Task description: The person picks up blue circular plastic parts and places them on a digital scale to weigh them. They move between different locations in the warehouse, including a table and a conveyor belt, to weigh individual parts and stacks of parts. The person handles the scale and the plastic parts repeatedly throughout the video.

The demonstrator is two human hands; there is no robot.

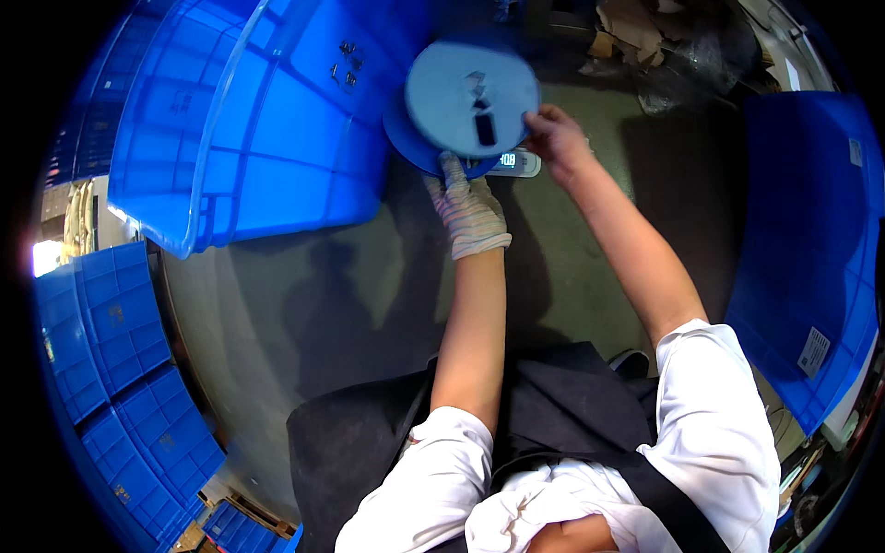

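Nearest are white sleeves point(714, 405) and a black cloth apron point(576, 392), above a grey floor point(249, 341). The left hand point(472, 212), gloved in pale striped knit, meets the near side of two overlapping round pieces (which of them its fingers grip, I cannot tell). The bare right hand point(562, 147) holds the right edge of a flat, pale-blue disc point(450, 88) pinched in its fingers. That disc covers most of a darker blue round piece point(402, 140), with a white scale point(529, 164) showing just beside them. The work looks partway along: the scale is lit, yet the disc is in hand, not set down; whether more is left does not show. Farther out stand a large blue plastic bin point(286, 180) at left and torn brown cardboard point(631, 29) at the top.
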